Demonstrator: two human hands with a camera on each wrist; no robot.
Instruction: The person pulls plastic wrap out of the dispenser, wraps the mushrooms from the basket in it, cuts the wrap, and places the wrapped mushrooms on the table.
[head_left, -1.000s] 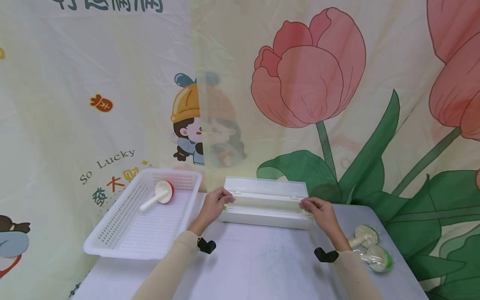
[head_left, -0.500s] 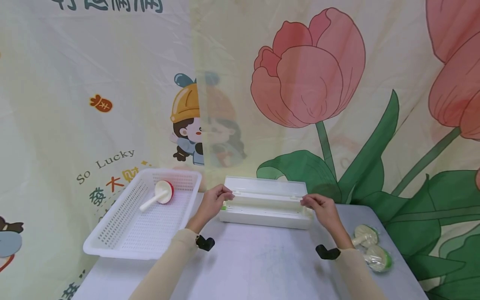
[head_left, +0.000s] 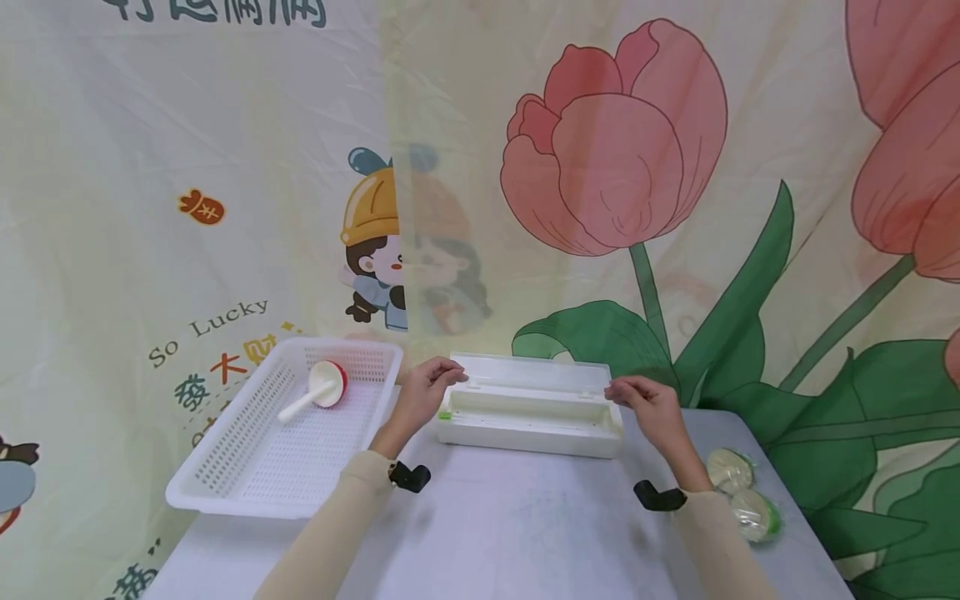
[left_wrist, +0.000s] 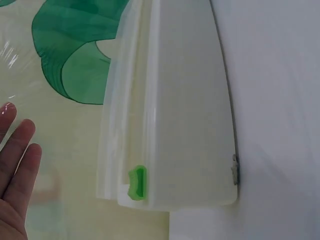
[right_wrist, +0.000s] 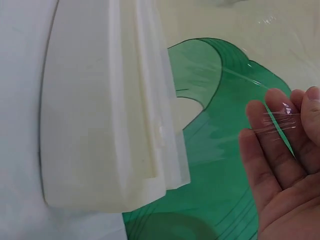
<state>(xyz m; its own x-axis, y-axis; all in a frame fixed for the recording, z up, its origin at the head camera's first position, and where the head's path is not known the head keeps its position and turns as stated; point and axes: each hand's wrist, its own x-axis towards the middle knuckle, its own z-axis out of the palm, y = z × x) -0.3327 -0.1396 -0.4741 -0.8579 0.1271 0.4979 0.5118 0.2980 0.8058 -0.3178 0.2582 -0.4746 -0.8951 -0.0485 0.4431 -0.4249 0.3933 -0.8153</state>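
Note:
A long white cling film dispenser (head_left: 525,437) sits near the table's back edge with its clear lid (head_left: 534,372) raised. Its green cutter slide (left_wrist: 137,183) shows at the left end. Thin clear cling film (right_wrist: 277,121) crosses the fingers of my right hand (head_left: 651,410) in the right wrist view. This hand pinches it near the right end of the lid. At the opposite end, my left hand (head_left: 423,400) has thumb and fingertips together and pinches the film too, whose glints show beside the fingers in the left wrist view. Both hands are raised above the dispenser's trough.
On the left stands a white perforated basket (head_left: 262,462) holding a white-handled, red-rimmed round tool (head_left: 327,385). Two plastic-wrapped round pieces with green edges, a back one (head_left: 729,471) and a front one (head_left: 753,515), lie at the right. A printed curtain (head_left: 450,275) hangs behind the table.
Both hands have risen from the dispenser's trough to the height of its raised lid, moving slightly apart. The dispenser and basket stay in place.

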